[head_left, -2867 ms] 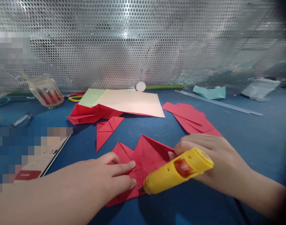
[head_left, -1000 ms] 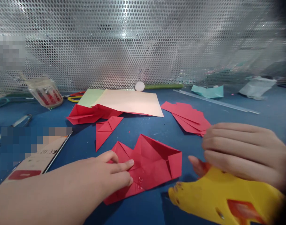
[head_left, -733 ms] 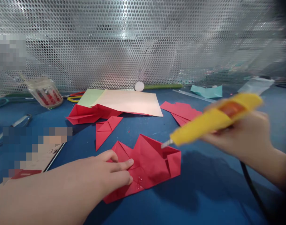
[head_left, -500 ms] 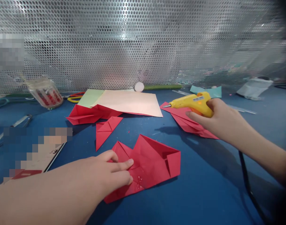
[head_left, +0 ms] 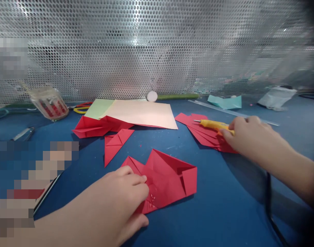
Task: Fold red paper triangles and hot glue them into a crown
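Your left hand (head_left: 130,195) curls over the left end of the creased red paper piece (head_left: 167,180), pinch unclear. Beyond it, rightward, your right hand (head_left: 246,133), gripping the yellow plastic glue gun (head_left: 214,124), has lowered it to the fanned red paper sheets (head_left: 202,137); gluing seems paused.

No text, number, label or sign can be read on anything here.

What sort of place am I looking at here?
Most likely a craft table: a yellow glue gun in the right hand, folded red paper under the left hand, and pale paper sheets towards the back all point that way.
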The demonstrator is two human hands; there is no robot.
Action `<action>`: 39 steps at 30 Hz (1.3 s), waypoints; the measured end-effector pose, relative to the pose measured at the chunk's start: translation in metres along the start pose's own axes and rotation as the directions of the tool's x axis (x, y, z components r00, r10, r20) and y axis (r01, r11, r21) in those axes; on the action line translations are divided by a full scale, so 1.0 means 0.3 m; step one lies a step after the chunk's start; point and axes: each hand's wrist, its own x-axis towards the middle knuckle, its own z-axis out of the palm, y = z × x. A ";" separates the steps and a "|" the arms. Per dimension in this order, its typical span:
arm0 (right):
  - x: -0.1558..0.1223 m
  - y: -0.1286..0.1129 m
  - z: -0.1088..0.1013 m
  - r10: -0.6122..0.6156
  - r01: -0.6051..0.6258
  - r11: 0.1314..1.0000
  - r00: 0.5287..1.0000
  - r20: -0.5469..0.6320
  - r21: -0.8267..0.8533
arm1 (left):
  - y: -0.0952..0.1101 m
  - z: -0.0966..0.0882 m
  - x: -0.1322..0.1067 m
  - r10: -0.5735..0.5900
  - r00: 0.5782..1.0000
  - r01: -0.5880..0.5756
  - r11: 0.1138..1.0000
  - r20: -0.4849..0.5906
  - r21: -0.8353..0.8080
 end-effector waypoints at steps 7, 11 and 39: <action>-0.112 -0.242 -0.179 -0.542 0.538 0.717 0.830 -0.131 0.442 | 0.010 0.034 -0.003 0.049 0.991 -0.049 0.999 -0.124 0.000; -0.211 -0.329 -0.249 -0.815 0.689 0.305 0.546 -0.194 0.658 | 0.002 0.049 -0.010 0.103 0.973 -0.094 0.994 -0.206 0.054; -0.256 -0.358 -0.277 -0.755 0.158 0.357 0.629 0.185 0.921 | -0.015 0.086 -0.012 0.092 0.955 -0.002 0.953 -0.283 0.302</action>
